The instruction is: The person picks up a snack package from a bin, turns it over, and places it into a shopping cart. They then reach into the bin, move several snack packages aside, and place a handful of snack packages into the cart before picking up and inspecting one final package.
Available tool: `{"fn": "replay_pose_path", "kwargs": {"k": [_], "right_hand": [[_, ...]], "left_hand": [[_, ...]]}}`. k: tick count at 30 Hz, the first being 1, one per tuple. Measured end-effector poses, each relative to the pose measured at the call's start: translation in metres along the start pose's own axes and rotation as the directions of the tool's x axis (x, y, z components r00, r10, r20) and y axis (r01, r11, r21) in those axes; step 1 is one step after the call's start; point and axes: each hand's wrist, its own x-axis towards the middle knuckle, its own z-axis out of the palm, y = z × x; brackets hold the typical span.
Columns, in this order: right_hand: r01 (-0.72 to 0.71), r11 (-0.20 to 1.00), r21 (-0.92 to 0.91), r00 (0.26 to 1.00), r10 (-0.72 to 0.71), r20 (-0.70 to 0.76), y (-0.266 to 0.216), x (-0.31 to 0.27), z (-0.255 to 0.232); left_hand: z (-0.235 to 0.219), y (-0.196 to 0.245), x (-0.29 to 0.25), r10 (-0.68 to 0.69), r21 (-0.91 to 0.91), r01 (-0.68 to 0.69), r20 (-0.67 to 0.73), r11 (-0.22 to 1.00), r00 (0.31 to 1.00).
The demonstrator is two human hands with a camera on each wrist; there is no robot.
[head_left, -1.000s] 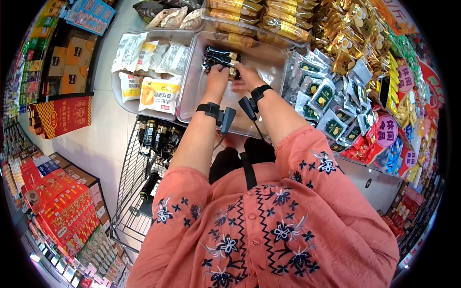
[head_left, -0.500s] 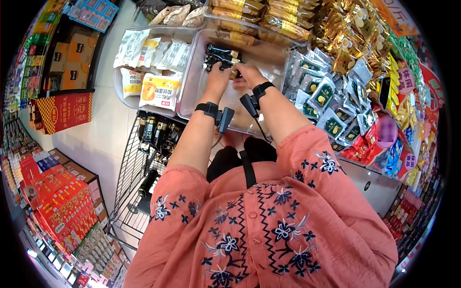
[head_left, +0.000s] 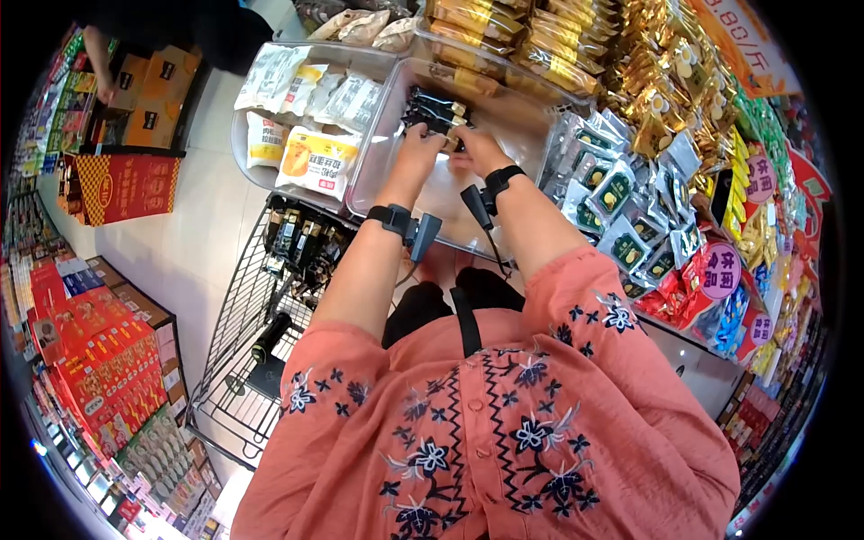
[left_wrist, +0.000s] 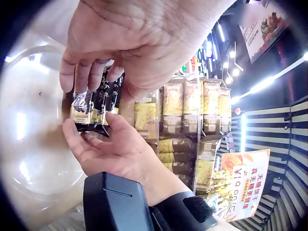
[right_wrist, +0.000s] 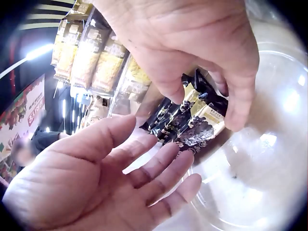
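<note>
Several black-and-gold snack packets [head_left: 436, 106] lie together toward the back left of a clear plastic bin [head_left: 432, 193]. My right hand [head_left: 481, 153] grips the near end of some packets; in the right wrist view its thumb and fingers curl round their pale ends [right_wrist: 207, 122]. Close beside it is my left hand [head_left: 409, 164], its fingertips right at the packets. Seen in the right wrist view, the left palm [right_wrist: 115, 178] faces up with fingers mostly straight and spread. In the left wrist view the left hand [left_wrist: 125, 43] partly covers the packets [left_wrist: 103, 98].
White-and-yellow cake bags [head_left: 317, 162] fill the bin to the left. Silver-and-green packets [head_left: 612, 193] lie at the right, golden packets [head_left: 558, 67] behind. A wire shopping cart [head_left: 225, 360] with black packets stands at lower left. Another person [head_left: 202, 31] is at upper left.
The head view has shifted, so the bins sit farther right. Another person has come into view at upper left. Both hands stay at the black packets with small finger movements.
</note>
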Motion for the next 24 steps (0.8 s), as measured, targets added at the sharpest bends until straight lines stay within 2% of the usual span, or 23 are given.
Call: {"fn": "replay_pose_path", "kwargs": {"k": [4, 6, 7, 10, 11, 14, 15, 17, 20, 22, 24], "right_hand": [[0.014, 0.995, -0.1, 0.999, -0.017, -0.031, -0.001, -0.002, -0.006], [-0.005, 0.993, -0.12, 0.998, 0.012, 0.056, 0.004, 0.012, -0.018], [0.017, 0.995, -0.102, 0.999, -0.012, 0.044, 0.003, 0.006, -0.02], [0.067, 0.989, -0.133, 0.998, -0.067, 0.005, 0.002, -0.005, -0.03], [0.071, 0.989, -0.133, 0.997, -0.072, -0.01, -0.002, -0.006, -0.033], [0.113, 0.992, -0.054, 0.988, -0.118, -0.1, -0.035, -0.034, -0.008], [0.153, 0.988, 0.0, 0.988, -0.153, -0.008, -0.042, -0.038, -0.005], [0.207, 0.975, 0.085, 0.965, -0.217, 0.147, -0.061, -0.063, 0.006], [0.287, 0.956, 0.056, 0.904, -0.289, 0.315, -0.081, -0.102, 0.027], [0.292, 0.956, 0.023, 0.872, -0.276, 0.404, -0.086, -0.133, 0.043], [0.289, 0.957, -0.017, 0.843, -0.246, 0.479, -0.081, -0.154, 0.059]], "left_hand": [[-0.017, 0.017, -0.024, -0.021, -0.06, 0.026, 0.071, 0.998, 0.997], [-0.03, 0.039, -0.052, 0.018, -0.127, -0.01, 0.069, 0.992, 0.997], [-0.038, 0.038, -0.06, 0.022, -0.109, -0.014, 0.073, 0.994, 0.997], [-0.068, 0.04, -0.1, 0.075, -0.122, -0.078, -0.025, 0.989, 0.997], [-0.079, 0.038, -0.115, 0.111, -0.188, -0.121, -0.065, 0.975, 0.992], [-0.124, 0.04, -0.161, -0.045, -0.231, 0.018, -0.112, 0.973, 0.993], [-0.138, 0.018, -0.168, -0.029, -0.245, -0.017, -0.184, 0.969, 0.982], [-0.167, 0.001, -0.189, -0.092, -0.26, 0.012, -0.299, 0.965, 0.95], [-0.21, -0.064, -0.206, -0.216, -0.22, 0.121, -0.483, 0.968, 0.849], [-0.229, -0.104, -0.216, -0.253, -0.215, 0.153, -0.586, 0.965, 0.77], [-0.244, -0.134, -0.221, -0.307, -0.254, 0.185, -0.624, 0.949, 0.718]]}}
